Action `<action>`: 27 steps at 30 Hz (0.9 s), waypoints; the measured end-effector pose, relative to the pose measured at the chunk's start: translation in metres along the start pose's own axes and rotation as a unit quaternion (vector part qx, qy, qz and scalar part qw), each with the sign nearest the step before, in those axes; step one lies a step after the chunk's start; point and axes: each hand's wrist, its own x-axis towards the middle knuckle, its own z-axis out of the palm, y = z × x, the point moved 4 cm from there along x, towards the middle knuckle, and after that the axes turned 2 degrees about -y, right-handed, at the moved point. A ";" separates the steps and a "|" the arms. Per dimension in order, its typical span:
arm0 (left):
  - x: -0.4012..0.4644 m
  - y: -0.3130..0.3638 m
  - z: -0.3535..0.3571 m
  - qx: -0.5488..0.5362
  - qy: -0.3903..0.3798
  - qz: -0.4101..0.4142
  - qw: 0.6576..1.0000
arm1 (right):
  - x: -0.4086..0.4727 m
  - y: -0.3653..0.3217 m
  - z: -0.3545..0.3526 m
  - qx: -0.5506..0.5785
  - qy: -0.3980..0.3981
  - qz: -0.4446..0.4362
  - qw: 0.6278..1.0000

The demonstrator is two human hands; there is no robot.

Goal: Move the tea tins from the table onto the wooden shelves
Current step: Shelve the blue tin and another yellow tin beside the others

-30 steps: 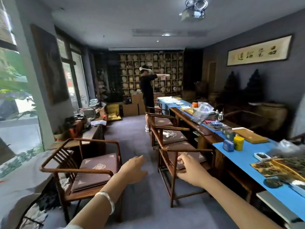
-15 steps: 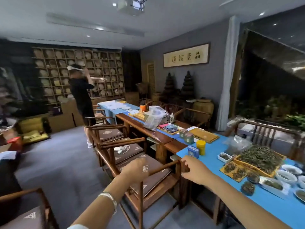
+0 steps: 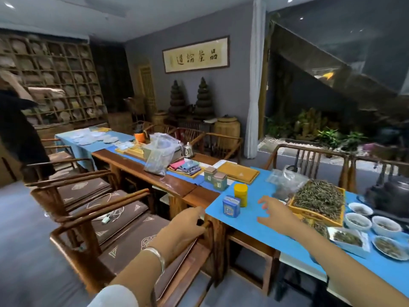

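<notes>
On the blue counter (image 3: 247,220), the blue tin (image 3: 231,206) and yellow tin (image 3: 240,194) stand touching; both hands hold nothing. Step: reach. Right hand (image 3: 275,214) hovers open beside them; left hand (image 3: 184,224) rests curled on a chair rail (image 3: 204,227). Next: grip one tin, carry to the shelves (image 3: 55,80)

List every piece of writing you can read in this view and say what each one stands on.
"品茶論道" (second and third characters less sure): framed calligraphy scroll on the grey wall, large brush characters.
Blue tea tin: a printed front label, too blurred to read.
Two green tea tins: small pale labels, too small to read.
Yellow tea tin: no writing visible.
Nothing else is legible.
</notes>
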 end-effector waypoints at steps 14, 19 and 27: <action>0.263 -0.080 0.050 -0.021 -0.099 0.024 0.995 | 0.234 0.079 0.039 0.054 -0.017 0.090 0.994; 0.346 -0.117 0.101 -0.072 -0.159 -0.004 0.985 | 0.286 0.135 0.058 0.058 -0.040 0.156 0.985; 0.464 -0.184 0.171 -0.139 -0.231 -0.025 0.963 | 0.394 0.195 0.113 0.084 -0.070 0.224 0.968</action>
